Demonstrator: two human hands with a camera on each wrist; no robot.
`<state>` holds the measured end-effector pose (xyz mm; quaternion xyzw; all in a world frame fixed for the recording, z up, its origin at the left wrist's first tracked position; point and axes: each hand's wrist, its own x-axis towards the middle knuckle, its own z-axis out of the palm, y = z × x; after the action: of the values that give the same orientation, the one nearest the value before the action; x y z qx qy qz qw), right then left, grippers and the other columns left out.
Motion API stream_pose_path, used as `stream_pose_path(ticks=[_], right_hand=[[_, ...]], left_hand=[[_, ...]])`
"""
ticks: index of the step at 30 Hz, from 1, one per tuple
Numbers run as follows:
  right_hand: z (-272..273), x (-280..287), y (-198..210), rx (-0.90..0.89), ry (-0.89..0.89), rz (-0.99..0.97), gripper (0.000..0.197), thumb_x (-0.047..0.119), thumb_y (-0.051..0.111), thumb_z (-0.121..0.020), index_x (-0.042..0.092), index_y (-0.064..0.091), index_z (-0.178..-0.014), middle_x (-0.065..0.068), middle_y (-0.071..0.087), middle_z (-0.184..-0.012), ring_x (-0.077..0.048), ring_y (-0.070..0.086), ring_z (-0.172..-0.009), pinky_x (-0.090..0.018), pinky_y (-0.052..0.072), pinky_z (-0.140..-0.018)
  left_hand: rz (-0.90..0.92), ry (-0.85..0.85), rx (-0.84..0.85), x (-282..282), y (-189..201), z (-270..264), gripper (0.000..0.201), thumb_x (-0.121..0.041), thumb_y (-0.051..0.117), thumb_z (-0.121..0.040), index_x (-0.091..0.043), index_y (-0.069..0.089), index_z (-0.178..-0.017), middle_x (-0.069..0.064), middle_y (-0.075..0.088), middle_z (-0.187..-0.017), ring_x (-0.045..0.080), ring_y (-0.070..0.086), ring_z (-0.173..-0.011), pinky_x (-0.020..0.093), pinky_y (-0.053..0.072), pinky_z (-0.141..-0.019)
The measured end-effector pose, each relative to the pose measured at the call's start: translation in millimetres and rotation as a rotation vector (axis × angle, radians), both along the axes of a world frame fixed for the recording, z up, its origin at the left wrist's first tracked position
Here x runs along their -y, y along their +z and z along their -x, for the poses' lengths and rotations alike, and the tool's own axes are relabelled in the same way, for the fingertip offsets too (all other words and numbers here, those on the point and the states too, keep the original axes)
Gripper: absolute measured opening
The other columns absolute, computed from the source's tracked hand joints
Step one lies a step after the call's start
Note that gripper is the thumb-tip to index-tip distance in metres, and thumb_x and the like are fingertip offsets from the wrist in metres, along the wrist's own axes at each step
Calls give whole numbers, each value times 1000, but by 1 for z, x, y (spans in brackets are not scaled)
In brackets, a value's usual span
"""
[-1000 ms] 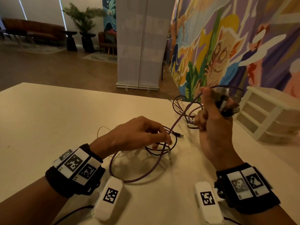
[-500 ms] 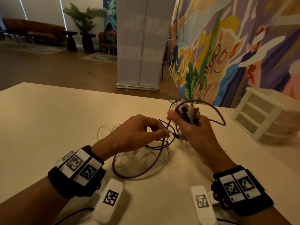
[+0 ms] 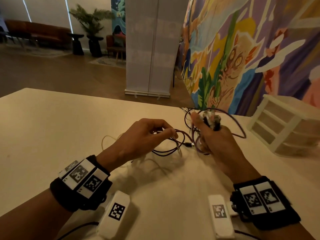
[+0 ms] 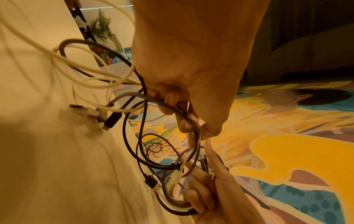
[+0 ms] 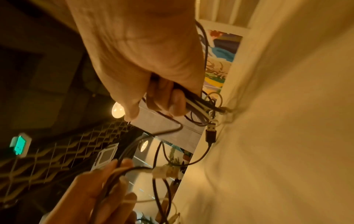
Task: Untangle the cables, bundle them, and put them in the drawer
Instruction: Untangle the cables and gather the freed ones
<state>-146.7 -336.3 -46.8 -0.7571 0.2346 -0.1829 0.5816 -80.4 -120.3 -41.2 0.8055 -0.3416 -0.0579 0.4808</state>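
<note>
A tangle of purple, black and white cables (image 3: 174, 144) hangs between both hands over the table (image 3: 52, 129). My left hand (image 3: 147, 135) pinches a purple cable loop (image 4: 172, 109) with curled fingers. My right hand (image 3: 211, 135) grips a gathered bundle of cable ends and connectors (image 3: 212, 120), fingers curled around them (image 5: 193, 104). A purple loop (image 3: 240, 129) arcs out to the right of that hand. White cables (image 4: 86, 78) and a black USB plug (image 5: 210, 133) trail onto the table. The white drawer unit (image 3: 284, 129) stands at the right, its drawers closed.
Two white tagged boxes (image 3: 117, 213) (image 3: 220, 213) lie on the table near my wrists. A colourful mural wall (image 3: 242, 58) stands behind the table's far right edge. A white banner stand (image 3: 150, 49) is beyond the table.
My right hand has come down from its raised position and moved closer to the left hand, keeping the bundle. The long purple loop on the table has been drawn up.
</note>
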Motion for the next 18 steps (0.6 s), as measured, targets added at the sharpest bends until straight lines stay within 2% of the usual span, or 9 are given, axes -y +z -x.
stream_pose_path(ticks=[3,5,7,8,10,11,14,16,18], right_hand=[[0,-9,-3,-108,63,148,64,88,66,-76,25,59,-68,5,57,-56,-18,53,-59,-35,43,-62],[-1,-8,-1,-99,1,274,59,84,67,-79,26,64,-86,7,65,-74,-13,60,-72,-31,46,-67],[3,-4,4,-64,-109,370,66,79,70,-80,22,59,-109,10,64,-90,-5,60,-82,-25,44,-66],[5,-3,8,-25,-135,370,66,77,71,-81,21,58,-113,10,64,-93,-4,60,-84,-24,43,-66],[9,0,12,80,-53,321,54,72,72,-84,24,67,-111,12,68,-86,-5,65,-82,-24,43,-68],[11,-1,13,111,39,307,45,67,73,-86,28,71,-108,15,70,-80,-1,66,-79,-21,44,-68],[14,-13,11,112,303,473,31,57,74,-90,32,79,-108,21,74,-77,5,68,-79,-10,45,-68],[13,-12,9,189,318,547,27,51,76,-90,31,80,-107,16,75,-79,0,69,-81,-10,46,-70],[13,-2,15,379,153,437,14,44,77,-93,31,78,-99,13,74,-79,-3,67,-75,-12,49,-69]], left_hand=[[11,-2,18,1,0,3,24,-44,59,-104,-32,79,-108,-18,76,-108,-16,58,-62,8,36,-53],[31,16,16,1,-1,2,25,-43,59,-104,-29,78,-110,-18,74,-104,-16,58,-61,5,38,-51],[46,51,21,0,-1,0,25,-45,58,-104,-30,79,-108,-23,72,-101,-17,61,-72,4,41,-60],[47,65,24,0,-2,-3,25,-46,57,-104,-33,79,-106,-25,72,-102,-16,63,-83,8,44,-70],[36,65,15,1,-3,-7,25,-47,56,-104,-36,79,-102,-25,73,-106,-9,64,-101,18,47,-84],[27,56,10,1,-3,-7,25,-47,56,-104,-38,79,-100,-25,74,-106,-6,64,-103,22,49,-87],[7,45,17,0,-4,-6,24,-47,56,-104,-42,78,-96,-31,73,-94,-4,65,-92,32,53,-84],[12,45,2,0,-3,-6,26,-51,56,-104,-43,79,-98,-32,73,-95,-3,65,-95,33,54,-87],[49,48,-12,1,-2,-5,30,-58,54,-102,-43,80,-103,-26,75,-107,-8,64,-102,31,53,-90]])
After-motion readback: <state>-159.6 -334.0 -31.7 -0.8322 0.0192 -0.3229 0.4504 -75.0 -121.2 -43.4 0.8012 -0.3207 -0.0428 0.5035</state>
